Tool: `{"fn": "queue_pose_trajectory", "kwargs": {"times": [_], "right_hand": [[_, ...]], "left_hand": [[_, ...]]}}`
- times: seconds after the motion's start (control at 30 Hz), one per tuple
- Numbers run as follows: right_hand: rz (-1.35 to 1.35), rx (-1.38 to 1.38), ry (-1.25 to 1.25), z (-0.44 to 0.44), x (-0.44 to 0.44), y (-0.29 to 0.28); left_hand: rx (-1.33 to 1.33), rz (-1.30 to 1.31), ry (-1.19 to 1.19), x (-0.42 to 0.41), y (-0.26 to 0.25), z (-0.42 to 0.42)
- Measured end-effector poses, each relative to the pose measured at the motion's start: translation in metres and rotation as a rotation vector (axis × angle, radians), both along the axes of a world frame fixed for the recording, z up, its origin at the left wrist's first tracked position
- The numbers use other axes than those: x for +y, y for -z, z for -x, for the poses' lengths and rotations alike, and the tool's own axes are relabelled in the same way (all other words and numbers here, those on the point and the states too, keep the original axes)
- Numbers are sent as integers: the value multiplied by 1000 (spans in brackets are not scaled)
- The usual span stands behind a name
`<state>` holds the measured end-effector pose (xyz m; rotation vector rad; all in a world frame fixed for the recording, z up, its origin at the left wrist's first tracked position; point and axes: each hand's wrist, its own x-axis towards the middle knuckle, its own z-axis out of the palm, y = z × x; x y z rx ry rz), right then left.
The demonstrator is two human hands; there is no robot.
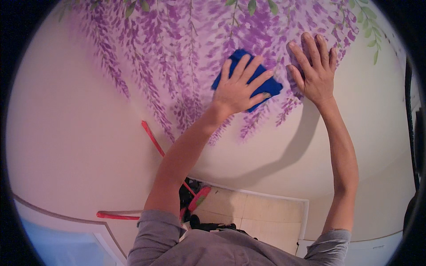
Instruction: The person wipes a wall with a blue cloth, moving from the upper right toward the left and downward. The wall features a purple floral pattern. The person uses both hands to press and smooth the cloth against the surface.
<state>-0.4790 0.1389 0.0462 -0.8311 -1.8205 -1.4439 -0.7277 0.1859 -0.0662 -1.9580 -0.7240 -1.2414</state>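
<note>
My left hand point(238, 84) presses a folded blue cloth point(238, 58) flat against the wall, fingers spread over it. The cloth's corners stick out beyond my fingertips and below my thumb. Behind it is a painted mural of purple wisteria point(179, 66) with green leaves, on a pale wall point(66, 116). To the right, my right hand point(314, 71) rests palm-down on the mural's edge, fingers a little apart and nothing in it. Both arms reach up, and my right arm casts a shadow on the wall.
A red-handled broom point(199, 199) leans against the wall beyond my left forearm. Another red handle point(118, 216) shows left of my sleeve. Dark items point(193, 183) lie partly hidden near the broom. Below are floor tiles point(266, 212) and a white baseboard point(263, 195). A door frame point(60, 222) stands lower left.
</note>
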Motion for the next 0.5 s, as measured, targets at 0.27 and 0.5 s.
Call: {"fn": "queue_pose_trajectory", "kwargs": {"times": [0.27,0.5], "right_hand": [[-40,-13,0,1,-2,-1],[-71,-147,69,-13,7,24]], "left_hand": [[-368,42,-178,19,54,79],[-629,-17,-173,26,102,48]]}}
